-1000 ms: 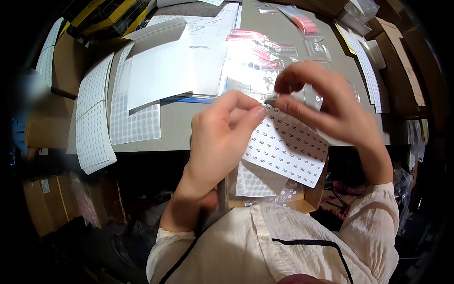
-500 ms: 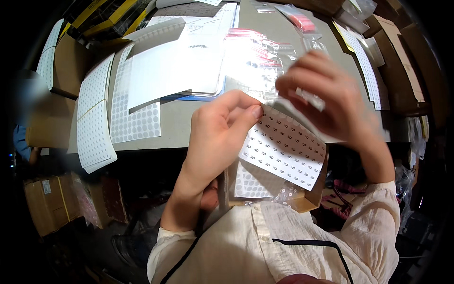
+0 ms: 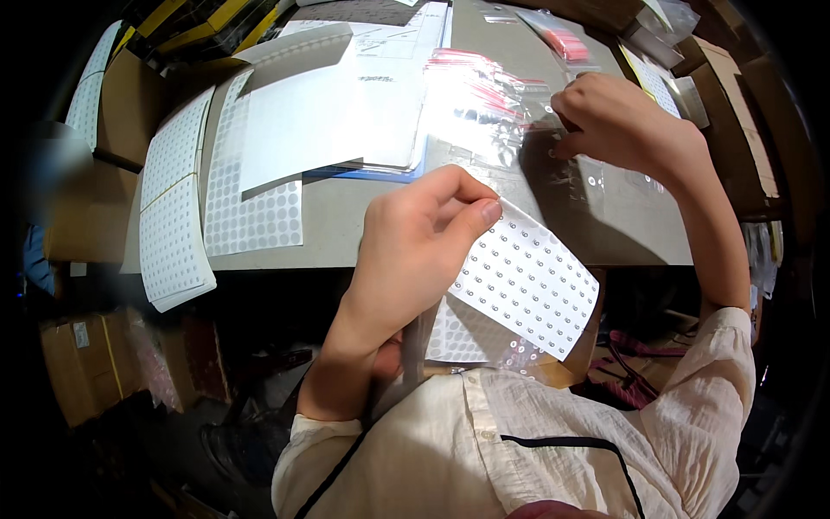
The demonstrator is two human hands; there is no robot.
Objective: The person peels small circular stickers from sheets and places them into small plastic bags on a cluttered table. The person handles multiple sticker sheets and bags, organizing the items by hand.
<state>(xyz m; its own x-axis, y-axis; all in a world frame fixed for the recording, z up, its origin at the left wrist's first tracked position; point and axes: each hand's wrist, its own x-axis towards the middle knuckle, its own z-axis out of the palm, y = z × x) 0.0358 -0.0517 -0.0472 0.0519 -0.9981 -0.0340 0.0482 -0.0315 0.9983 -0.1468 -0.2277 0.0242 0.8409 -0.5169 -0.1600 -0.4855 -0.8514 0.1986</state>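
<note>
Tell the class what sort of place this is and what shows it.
Probably a packing or labelling workspace: the left hand holds a sheet of printed labels, clear red-edged bags lie on the table, and cardboard boxes flank it.

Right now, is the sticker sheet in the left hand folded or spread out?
Spread out: the left hand pinches the sticker sheet near one corner, and its printed rows show no fold.

The left hand pinches, thumb tip pressed toward the bent index finger, its forearm slanting up and inward. The right hand reaches farther forward, fingers curled, wrist bent to the left above a steeply rising forearm.
</note>
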